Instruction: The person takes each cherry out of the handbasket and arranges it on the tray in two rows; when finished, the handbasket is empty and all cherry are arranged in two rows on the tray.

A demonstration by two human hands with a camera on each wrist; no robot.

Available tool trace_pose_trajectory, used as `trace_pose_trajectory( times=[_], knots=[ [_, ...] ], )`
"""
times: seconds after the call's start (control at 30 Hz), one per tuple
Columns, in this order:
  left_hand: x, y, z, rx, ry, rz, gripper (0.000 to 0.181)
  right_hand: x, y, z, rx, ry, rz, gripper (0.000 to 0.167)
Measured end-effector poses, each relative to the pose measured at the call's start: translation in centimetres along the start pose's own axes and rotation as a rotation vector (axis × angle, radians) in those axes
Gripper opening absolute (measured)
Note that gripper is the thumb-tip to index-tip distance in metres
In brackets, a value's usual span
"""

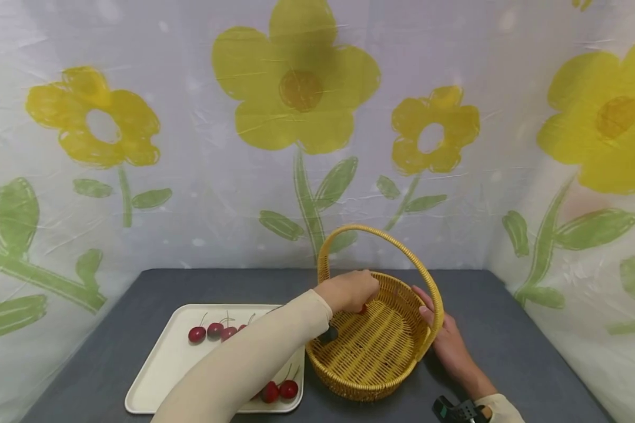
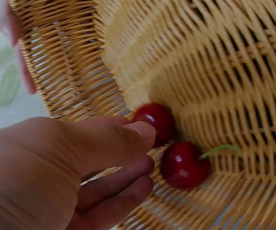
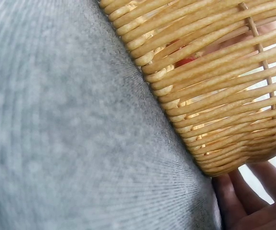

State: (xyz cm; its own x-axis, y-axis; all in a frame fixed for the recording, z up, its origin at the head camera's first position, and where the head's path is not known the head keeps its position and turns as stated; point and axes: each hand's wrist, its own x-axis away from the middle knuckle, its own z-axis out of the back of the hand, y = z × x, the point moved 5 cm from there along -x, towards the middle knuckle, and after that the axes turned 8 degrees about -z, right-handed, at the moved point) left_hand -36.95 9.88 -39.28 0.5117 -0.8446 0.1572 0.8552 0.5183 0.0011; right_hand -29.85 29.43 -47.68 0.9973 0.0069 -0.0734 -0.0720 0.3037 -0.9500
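Note:
A yellow wicker basket (image 1: 370, 352) with a tall arched handle stands on the dark table. Inside it, my left hand (image 1: 349, 291) reaches down near the far left wall. In the left wrist view, the thumb and forefinger pinch a dark red cherry (image 2: 158, 123) against the woven bottom edge. Touching it is a second cherry (image 2: 186, 165) with a green stem. My right hand (image 1: 450, 343) holds the basket's right side, thumb at the rim by the handle's base. Its fingers (image 3: 248, 191) lie against the outer wall in the right wrist view.
Left of the basket lies a cream tray (image 1: 161, 364) with several stemmed cherries (image 1: 197, 335), partly hidden under my left sleeve (image 1: 254, 352). More cherries (image 1: 288, 388) sit by the tray's near right corner. A flower-printed curtain (image 1: 190, 235) rises behind the table.

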Motion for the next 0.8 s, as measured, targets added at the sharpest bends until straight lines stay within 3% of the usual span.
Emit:
trace_pose_trajectory(
  times=[0.17,0.3,0.47,0.63,0.8],
  knots=[
    [0.4,0.0,-0.5,-0.045,0.021,-0.026,0.052,-0.1,0.0,-0.2,-0.003,-0.009,-0.005,0.051],
    [0.9,0.1,-0.3,0.039,0.016,-0.054,0.042,-0.1,-0.1,-0.2,-0.002,-0.004,0.000,0.050],
    [1.6,0.3,0.4,0.238,0.067,-0.084,0.006,0.0,-0.1,-0.2,-0.003,-0.009,0.005,0.050],
    [2.5,1.0,0.9,0.455,0.147,-0.119,0.020,0.0,-0.1,-0.1,-0.019,-0.017,0.003,0.052],
    [4.7,2.5,1.5,0.655,0.211,-0.196,0.022,0.2,0.0,0.0,-0.025,-0.017,-0.002,0.052]
  ],
)
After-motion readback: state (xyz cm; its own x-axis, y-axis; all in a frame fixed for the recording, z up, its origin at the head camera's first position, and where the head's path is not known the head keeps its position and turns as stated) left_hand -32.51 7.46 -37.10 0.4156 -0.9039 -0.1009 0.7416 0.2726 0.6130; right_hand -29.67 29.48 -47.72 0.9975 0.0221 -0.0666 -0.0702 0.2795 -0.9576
